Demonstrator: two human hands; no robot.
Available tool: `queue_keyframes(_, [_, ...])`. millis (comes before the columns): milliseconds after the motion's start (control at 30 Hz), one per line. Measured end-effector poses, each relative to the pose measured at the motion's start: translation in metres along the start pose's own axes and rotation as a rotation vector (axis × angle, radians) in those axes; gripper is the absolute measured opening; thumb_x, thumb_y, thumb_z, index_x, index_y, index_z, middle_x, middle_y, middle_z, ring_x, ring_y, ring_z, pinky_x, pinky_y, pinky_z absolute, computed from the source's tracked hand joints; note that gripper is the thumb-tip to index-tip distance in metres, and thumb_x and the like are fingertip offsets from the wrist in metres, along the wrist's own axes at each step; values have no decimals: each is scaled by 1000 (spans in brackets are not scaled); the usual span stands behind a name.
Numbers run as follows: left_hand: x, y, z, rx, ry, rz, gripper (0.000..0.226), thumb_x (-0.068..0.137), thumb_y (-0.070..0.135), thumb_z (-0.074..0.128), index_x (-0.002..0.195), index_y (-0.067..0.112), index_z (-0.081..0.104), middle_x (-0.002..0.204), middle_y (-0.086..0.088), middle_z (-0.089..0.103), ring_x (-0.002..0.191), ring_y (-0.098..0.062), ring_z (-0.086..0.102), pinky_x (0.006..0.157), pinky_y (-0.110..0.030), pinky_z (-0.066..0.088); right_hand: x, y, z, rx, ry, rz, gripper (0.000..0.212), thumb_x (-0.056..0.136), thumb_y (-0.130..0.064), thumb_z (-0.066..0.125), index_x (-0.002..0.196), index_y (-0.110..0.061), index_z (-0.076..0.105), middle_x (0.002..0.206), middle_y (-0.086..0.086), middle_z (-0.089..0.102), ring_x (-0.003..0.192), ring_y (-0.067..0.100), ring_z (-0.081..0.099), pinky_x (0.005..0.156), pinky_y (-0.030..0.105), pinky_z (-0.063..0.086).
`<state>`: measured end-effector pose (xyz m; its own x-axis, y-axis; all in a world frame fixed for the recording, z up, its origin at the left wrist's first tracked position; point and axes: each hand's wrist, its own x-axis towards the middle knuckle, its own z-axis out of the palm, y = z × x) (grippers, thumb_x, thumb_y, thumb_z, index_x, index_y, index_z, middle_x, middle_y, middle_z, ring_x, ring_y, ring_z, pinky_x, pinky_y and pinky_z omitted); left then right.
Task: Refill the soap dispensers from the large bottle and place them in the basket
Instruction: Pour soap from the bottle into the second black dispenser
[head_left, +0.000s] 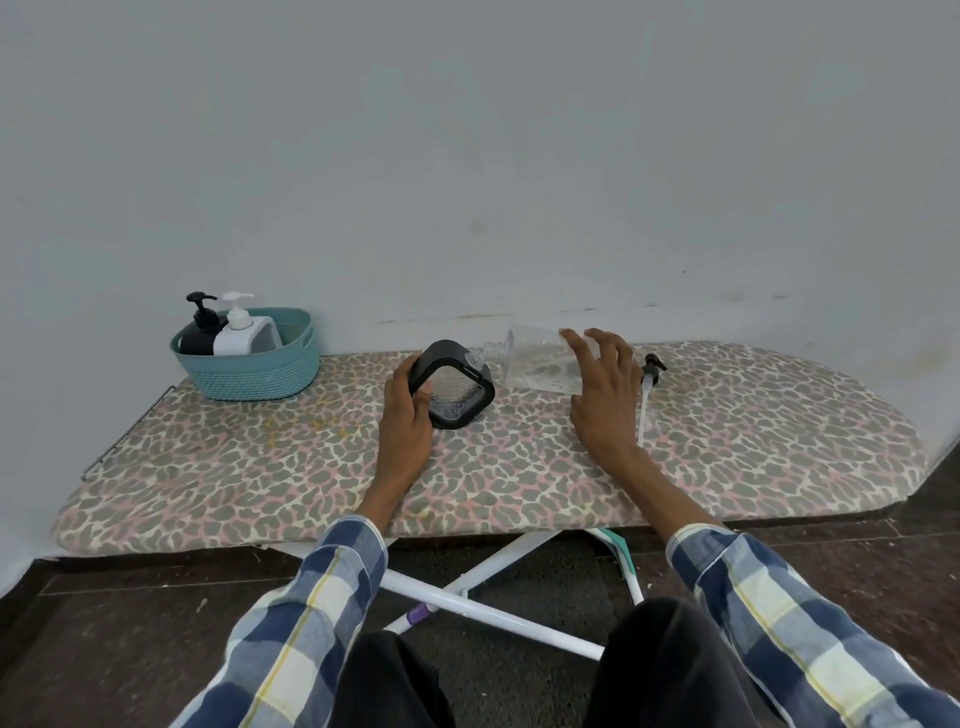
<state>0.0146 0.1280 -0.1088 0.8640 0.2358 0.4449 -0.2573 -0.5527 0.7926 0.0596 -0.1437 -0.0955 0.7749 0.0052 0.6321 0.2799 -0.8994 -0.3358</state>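
My left hand (408, 410) grips a black square soap dispenser (453, 387) with a clear ribbed face, tilted on the ironing board. My right hand (602, 387) holds a large clear bottle (535, 361) tipped on its side, its threaded neck pointing left at the dispenser's top. A pump head with a long white tube (645, 395) lies on the board just right of my right hand. At the far left, a teal basket (249, 371) holds a black dispenser (201, 327) and a white dispenser (240, 330).
The leopard-print ironing board (311, 467) stands against a pale wall. Its white crossed legs (488, 597) stand on dark floor tiles in front of my knees. The board narrows to a rounded end at the right.
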Motion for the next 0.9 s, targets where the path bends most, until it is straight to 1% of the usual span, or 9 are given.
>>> queue_keyframes(67, [0, 1, 0, -4, -2, -13, 45, 117, 26, 38, 162, 26, 34, 157, 4, 43, 129, 2, 43, 105, -24, 36, 2, -1, -2, -16, 0, -12, 105, 70, 17, 67, 157, -35, 40, 156, 3, 40, 148, 31, 33, 116, 55, 34])
queue_keyframes(100, [0, 2, -1, -5, -2, -13, 45, 117, 24, 38, 162, 26, 34, 156, 5, 43, 127, 5, 44, 105, -25, 37, 3, -1, -3, -22, -1, -18, 105, 70, 17, 66, 157, -35, 40, 156, 3, 40, 149, 31, 33, 116, 54, 33])
queue_keyframes(167, [0, 2, -1, -5, -2, -8, 45, 117, 23, 39, 161, 25, 35, 154, 6, 43, 116, 20, 46, 103, -25, 38, 5, -1, -5, -38, -3, -34, 106, 70, 18, 65, 157, -36, 40, 156, 3, 40, 149, 31, 33, 114, 52, 32])
queue_keyframes(200, [0, 1, -1, -5, -1, -6, 45, 117, 22, 39, 161, 25, 34, 155, 5, 43, 114, 21, 47, 103, -26, 39, 6, 0, -6, -44, -5, -41, 106, 69, 18, 65, 157, -36, 40, 156, 2, 40, 149, 31, 33, 114, 52, 33])
queue_keyframes(267, [0, 0, -1, -6, 2, 2, 45, 117, 24, 39, 162, 24, 34, 156, 1, 44, 123, 6, 47, 104, -26, 39, 8, 1, -7, -47, -8, -55, 106, 69, 18, 65, 157, -36, 40, 156, 2, 40, 149, 31, 33, 114, 52, 35])
queue_keyframes(300, [0, 0, -1, -11, 3, 1, 45, 117, 25, 39, 162, 24, 34, 157, 0, 44, 125, 2, 46, 104, -25, 38, 10, 1, -9, -49, -8, -62, 107, 69, 18, 65, 157, -36, 40, 156, 2, 40, 149, 32, 32, 114, 52, 36])
queue_keyframes(400, [-1, 1, -1, -20, 5, -3, 45, 117, 25, 39, 162, 23, 34, 158, -1, 44, 128, -2, 44, 105, -25, 37, 13, 2, -12, -69, -4, -89, 107, 68, 19, 67, 157, -36, 41, 156, 2, 40, 149, 32, 33, 115, 52, 36])
queue_keyframes(600, [-1, 0, -1, -13, 12, -6, 45, 117, 32, 38, 162, 25, 34, 158, 1, 43, 132, -4, 42, 107, -27, 37, 18, -1, -18, -94, 5, -117, 109, 66, 20, 62, 157, -36, 40, 155, 3, 41, 149, 32, 34, 116, 52, 35])
queue_keyframes(900, [-1, 1, 0, -24, 5, -26, 46, 117, 30, 37, 162, 25, 33, 160, 0, 42, 134, -6, 41, 109, -29, 36, 23, -2, -24, -124, 10, -146, 113, 62, 23, 61, 157, -36, 42, 154, 3, 43, 148, 32, 35, 117, 53, 35])
